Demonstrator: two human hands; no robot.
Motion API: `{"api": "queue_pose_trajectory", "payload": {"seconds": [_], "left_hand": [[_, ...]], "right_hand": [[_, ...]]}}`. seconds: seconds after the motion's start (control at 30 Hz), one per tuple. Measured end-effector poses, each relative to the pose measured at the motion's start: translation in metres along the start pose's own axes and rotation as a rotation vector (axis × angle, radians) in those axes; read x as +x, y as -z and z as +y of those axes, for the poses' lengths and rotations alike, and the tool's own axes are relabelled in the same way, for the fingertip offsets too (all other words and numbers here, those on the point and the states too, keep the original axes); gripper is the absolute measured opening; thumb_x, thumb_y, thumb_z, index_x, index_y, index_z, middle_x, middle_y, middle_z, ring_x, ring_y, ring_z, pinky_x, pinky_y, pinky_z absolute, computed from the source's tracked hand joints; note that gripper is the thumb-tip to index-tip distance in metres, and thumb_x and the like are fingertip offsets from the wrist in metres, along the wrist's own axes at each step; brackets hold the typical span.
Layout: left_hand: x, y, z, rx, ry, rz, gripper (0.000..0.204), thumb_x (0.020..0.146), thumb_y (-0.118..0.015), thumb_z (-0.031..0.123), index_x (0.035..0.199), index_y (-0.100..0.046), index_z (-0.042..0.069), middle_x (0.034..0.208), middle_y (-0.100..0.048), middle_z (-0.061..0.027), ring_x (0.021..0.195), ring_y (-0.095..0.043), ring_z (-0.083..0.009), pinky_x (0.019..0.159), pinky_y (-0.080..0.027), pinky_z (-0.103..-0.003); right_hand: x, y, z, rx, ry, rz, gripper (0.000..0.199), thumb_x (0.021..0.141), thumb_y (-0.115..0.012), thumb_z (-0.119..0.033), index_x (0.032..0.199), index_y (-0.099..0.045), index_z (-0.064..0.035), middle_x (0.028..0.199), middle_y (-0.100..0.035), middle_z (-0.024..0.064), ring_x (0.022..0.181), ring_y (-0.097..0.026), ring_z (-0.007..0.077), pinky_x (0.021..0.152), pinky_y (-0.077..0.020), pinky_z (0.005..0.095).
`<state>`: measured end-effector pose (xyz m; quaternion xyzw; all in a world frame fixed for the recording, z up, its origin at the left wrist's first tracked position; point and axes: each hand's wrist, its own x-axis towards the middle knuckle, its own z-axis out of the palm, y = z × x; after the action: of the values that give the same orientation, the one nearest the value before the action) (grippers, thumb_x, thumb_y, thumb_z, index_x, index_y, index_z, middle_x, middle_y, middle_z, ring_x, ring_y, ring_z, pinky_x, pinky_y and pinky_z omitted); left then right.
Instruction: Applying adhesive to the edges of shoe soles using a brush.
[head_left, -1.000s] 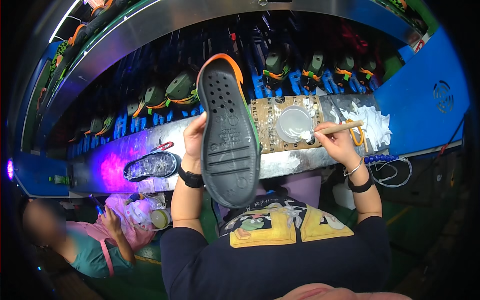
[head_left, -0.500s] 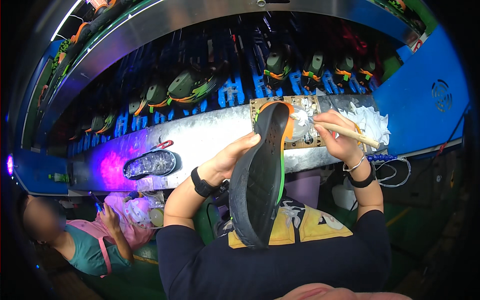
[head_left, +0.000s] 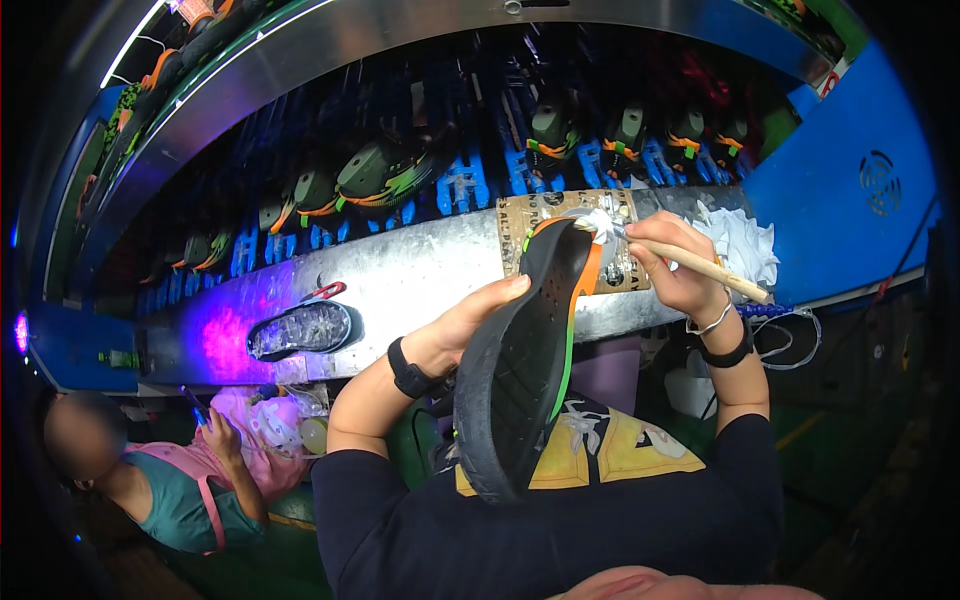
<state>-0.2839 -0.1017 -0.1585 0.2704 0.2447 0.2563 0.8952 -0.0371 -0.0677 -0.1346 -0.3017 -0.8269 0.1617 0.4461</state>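
My left hand [head_left: 468, 318] grips a black shoe sole [head_left: 505, 385] with an orange and green edge, thumb along its side. The sole is tilted, its toe end pointing away from me over the bench. My right hand [head_left: 682, 268] is closed around a brush [head_left: 712, 268] with a pale wooden handle. White material is bunched around the brush's working end, which meets the toe rim of the sole. Beneath the toe lies taped brown cardboard [head_left: 515, 215], and a round clear dish there is mostly hidden behind the sole and the brush.
White crumpled wipes [head_left: 738, 245] lie right of my right hand. Another sole [head_left: 300, 330] rests on the metal bench [head_left: 420, 260] at left, with red-handled scissors [head_left: 326, 291] beside it. Shoes on blue holders line the back. A person [head_left: 190, 470] sits at lower left.
The brush tip has moved left from over the dish onto the toe rim of the sole. The sole has tilted slightly, and its toe has shifted a little.
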Motion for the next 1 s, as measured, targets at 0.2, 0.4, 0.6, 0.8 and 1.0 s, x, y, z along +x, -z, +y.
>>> {"api": "queue_pose_trajectory", "payload": {"seconds": [0.2,0.4,0.6,0.8,1.0], "left_hand": [[0.007,-0.003,0.006,0.149,-0.135,-0.005,0.06,0.082,-0.05,0.037,0.124,-0.031,0.0,0.104,-0.052,-0.0107,0.092,-0.054,-0.0129,0.075,-0.047,-0.025],[0.015,-0.009,0.011,0.308,-0.199,0.066,0.072,0.078,-0.054,0.037,0.131,-0.019,0.003,0.103,-0.051,-0.0095,0.088,-0.055,-0.0121,0.069,-0.047,-0.023],[0.02,-0.001,0.011,0.381,-0.217,0.039,0.077,0.076,-0.055,0.038,0.131,-0.016,0.003,0.094,-0.053,-0.0081,0.072,-0.058,-0.0103,0.051,-0.046,-0.018],[0.021,-0.006,0.018,0.445,-0.191,0.059,0.077,0.074,-0.056,0.038,0.13,-0.02,-0.001,0.112,-0.044,-0.013,0.098,-0.049,-0.0153,0.081,-0.04,-0.027],[0.025,-0.007,0.02,0.462,-0.233,0.063,0.087,0.076,-0.059,0.032,0.133,-0.002,0.001,0.093,-0.055,-0.0141,0.074,-0.057,-0.0155,0.055,-0.046,-0.024]], "right_hand": [[-0.013,-0.002,0.01,-0.003,-0.057,0.055,0.01,0.074,-0.058,-0.001,0.083,-0.057,0.0006,0.072,-0.057,0.0088,0.057,-0.051,0.0135,0.051,-0.0406,0.0226],[-0.024,-0.002,0.003,0.126,-0.232,0.03,0.008,0.074,-0.058,-0.002,0.082,-0.058,-0.0002,0.073,-0.056,0.0053,0.057,-0.048,0.0076,0.049,-0.0374,0.0191],[-0.027,-0.001,-0.006,0.372,-0.413,0.064,0.008,0.074,-0.058,-0.001,0.082,-0.058,0.0007,0.074,-0.057,0.005,0.063,-0.049,0.0073,0.055,-0.0386,0.0197],[-0.011,0.005,0.002,-0.025,-0.168,0.205,0.006,0.073,-0.058,0.002,0.079,-0.057,0.0023,0.073,-0.057,0.007,0.057,-0.051,0.0107,0.05,-0.0392,0.0207],[-0.004,-0.007,-0.009,-0.092,0.039,0.109,0.007,0.068,-0.058,0.005,0.073,-0.055,0.0025,0.069,-0.057,0.0114,0.054,-0.054,0.0213,0.048,-0.0426,0.0264]]}}
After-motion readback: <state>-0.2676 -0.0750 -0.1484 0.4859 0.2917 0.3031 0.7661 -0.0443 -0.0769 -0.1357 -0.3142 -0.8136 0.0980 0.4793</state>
